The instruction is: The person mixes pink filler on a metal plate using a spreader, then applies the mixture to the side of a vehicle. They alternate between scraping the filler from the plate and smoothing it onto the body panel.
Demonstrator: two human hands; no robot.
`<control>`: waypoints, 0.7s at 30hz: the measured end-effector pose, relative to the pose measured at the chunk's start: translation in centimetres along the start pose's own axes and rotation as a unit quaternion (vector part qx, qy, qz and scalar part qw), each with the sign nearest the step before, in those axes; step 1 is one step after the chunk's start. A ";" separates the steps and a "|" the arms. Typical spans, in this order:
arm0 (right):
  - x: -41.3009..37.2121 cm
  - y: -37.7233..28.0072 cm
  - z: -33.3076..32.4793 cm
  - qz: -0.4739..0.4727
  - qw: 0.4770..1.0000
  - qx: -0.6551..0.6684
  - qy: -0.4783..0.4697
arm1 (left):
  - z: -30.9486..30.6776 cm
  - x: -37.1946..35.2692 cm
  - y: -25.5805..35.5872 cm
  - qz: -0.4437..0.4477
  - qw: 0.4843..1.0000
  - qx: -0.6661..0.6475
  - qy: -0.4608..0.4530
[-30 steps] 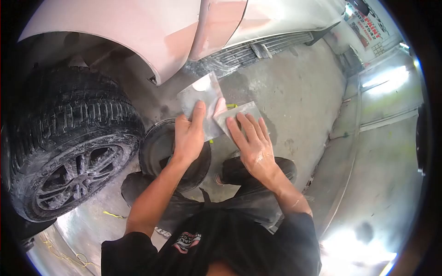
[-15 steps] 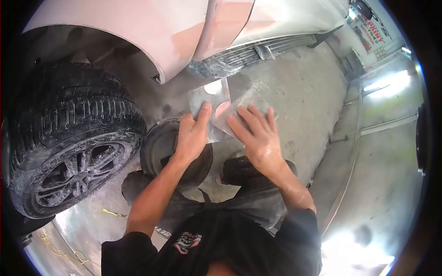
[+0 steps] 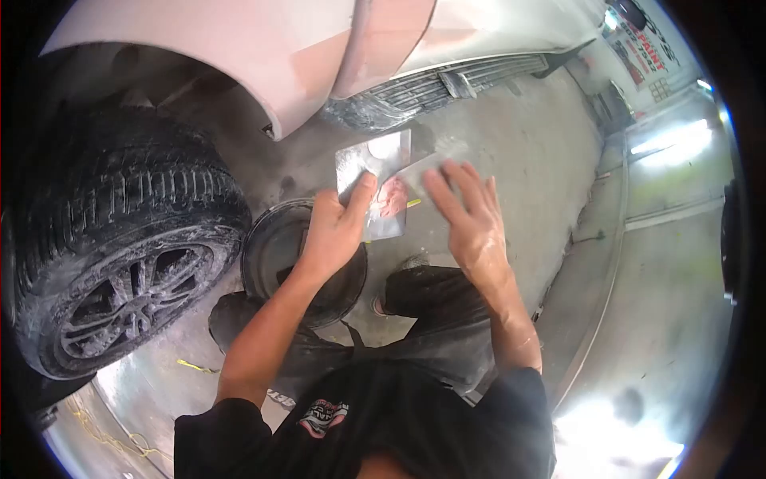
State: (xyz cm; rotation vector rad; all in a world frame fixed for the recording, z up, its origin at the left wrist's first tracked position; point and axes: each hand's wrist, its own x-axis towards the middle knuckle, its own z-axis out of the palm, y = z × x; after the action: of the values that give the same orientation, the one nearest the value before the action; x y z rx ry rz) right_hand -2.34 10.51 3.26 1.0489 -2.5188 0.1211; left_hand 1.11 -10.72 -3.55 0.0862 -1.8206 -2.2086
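My left hand [image 3: 333, 227] grips a flat metal plate [image 3: 351, 165] by its left edge, thumb on top. A smear of pink body filler [image 3: 392, 198] lies on the plate's right part, and a round whitish patch shows near its top. My right hand [image 3: 477, 223] holds a thin greyish spreader [image 3: 419, 170], fingers laid along it. The spreader's left edge is at the plate, just above the filler; whether it touches cannot be made out. Motion blurs the right fingers and the spreader.
A car body panel [image 3: 231, 40] with pinkish patches fills the top, above a dusty grille [image 3: 415, 96]. At left stands a dusty wheel [image 3: 132, 307]. A black round tub [image 3: 267, 259] sits below my left hand. A wall [image 3: 662, 279] runs along the right.
My right hand and the spreader have moved right and slightly up, uncovering more of the plate and the filler. The filler now looks rougher and more spread. The plate has shifted slightly right.
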 end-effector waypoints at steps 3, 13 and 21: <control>0.5 -0.7 -0.4 -0.096 0.991 0.035 -0.083 | 0.2 -0.5 0.1 0.013 0.998 0.066 -0.008; -2.8 -0.8 0.5 -0.097 0.965 0.172 -0.171 | -1.3 1.0 2.1 -0.143 0.968 -0.163 0.123; -1.2 -4.0 0.8 -0.072 0.912 0.378 0.144 | 0.4 0.4 -1.1 -0.189 0.877 -0.441 -0.003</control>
State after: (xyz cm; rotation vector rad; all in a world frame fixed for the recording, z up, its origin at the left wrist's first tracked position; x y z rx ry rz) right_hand 0.94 8.28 1.80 1.3551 -2.1239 1.1904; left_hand 0.41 -10.27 -4.52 0.2597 -0.6654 -3.0835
